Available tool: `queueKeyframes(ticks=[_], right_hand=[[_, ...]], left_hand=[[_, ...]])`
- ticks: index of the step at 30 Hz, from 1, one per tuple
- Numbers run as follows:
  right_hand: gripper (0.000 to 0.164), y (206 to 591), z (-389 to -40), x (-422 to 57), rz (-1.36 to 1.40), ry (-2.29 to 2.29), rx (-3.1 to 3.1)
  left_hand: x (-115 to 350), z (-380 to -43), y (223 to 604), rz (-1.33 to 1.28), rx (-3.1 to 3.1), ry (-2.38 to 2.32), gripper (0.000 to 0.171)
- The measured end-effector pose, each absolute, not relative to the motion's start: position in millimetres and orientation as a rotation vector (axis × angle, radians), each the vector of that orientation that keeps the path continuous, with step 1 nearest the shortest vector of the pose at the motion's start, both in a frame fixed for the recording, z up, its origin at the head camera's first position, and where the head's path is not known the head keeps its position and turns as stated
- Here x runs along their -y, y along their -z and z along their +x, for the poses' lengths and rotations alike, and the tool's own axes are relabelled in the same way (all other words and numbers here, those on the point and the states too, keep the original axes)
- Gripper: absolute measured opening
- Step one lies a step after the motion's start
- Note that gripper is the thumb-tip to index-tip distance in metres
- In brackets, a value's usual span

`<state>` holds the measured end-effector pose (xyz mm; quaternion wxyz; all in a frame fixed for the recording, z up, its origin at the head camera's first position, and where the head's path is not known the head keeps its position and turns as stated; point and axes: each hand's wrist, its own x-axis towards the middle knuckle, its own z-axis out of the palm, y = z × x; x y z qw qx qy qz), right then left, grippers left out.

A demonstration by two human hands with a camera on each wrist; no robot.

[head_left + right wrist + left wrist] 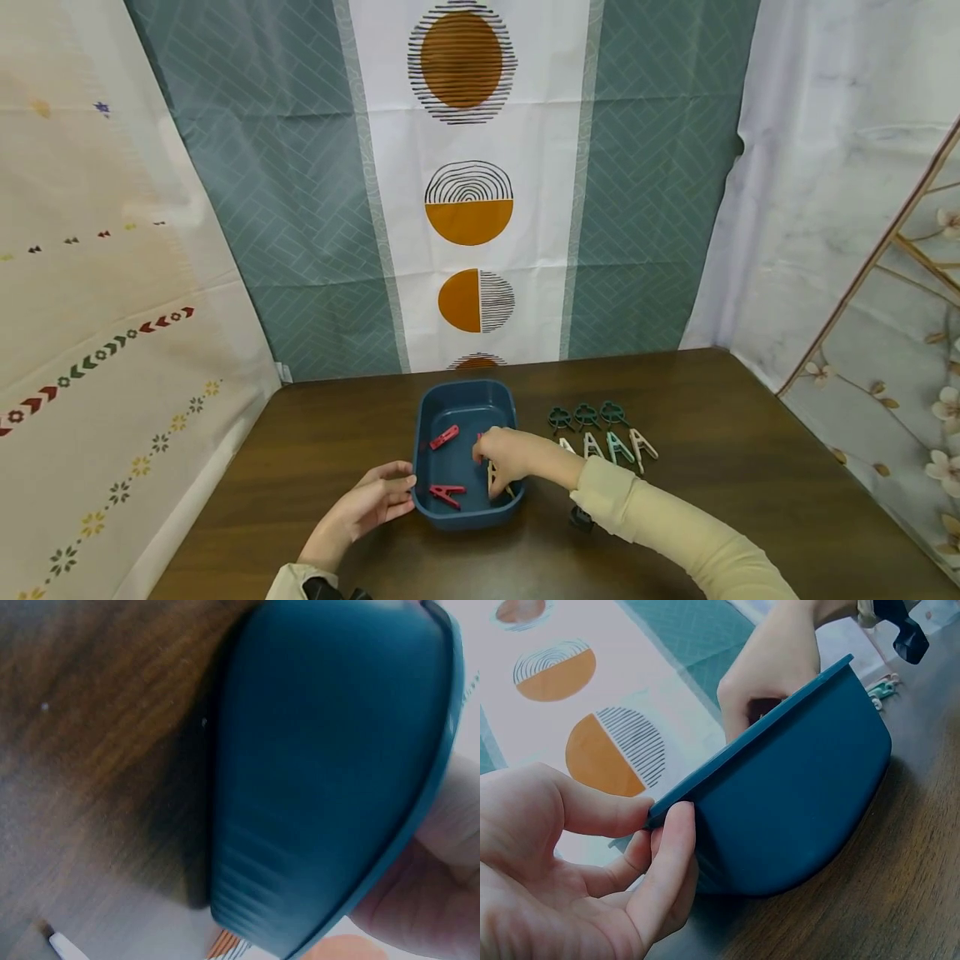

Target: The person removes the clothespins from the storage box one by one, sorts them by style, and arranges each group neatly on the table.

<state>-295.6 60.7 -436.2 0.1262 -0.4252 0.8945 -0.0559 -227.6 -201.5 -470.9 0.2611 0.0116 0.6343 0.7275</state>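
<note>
A blue plastic basin (465, 521) sits on the table, its side filling much of both wrist views. My left hand (577, 862) pinches its left rim between thumb and fingers. My right hand (506, 458) reaches down inside, thumb and fingers bent around a beige clothespin (492, 475); I cannot tell whether they grip it. Two red clothespins lie in the basin, a closer one (447, 493) and a farther one (444, 437). A bit of red shows beside the right hand's knuckles. In the right wrist view, the basin wall hides the right fingertips.
Right of the basin, three dark green clover-shaped clips (586, 415) stand in a row on the brown table (337, 425). Below them is a row of several pale clothespins, one mint green (620, 448) and one beige (642, 448). Patterned cloths hang behind and at both sides.
</note>
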Motion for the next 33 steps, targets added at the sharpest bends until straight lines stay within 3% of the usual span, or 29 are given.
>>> queueKeyframes(ticks=[12,23,33], right_hand=[[0.042,448.7,-288.9,-51.5,-1.322,-0.037,-2.690],[0.041,444.0,-299.4,-55.7,-1.416,0.565,-2.409],[0.047,453.8,-302.6,-45.0,-1.220,0.872,-2.375]], left_hand=[[200.6,-228.4,473.2,0.023,-1.725,-1.964,0.027],[200.8,-229.5,472.9,0.027,-1.726,-1.959,0.023],[200.5,-229.5,471.2,0.038,-1.730,-1.950,0.025]])
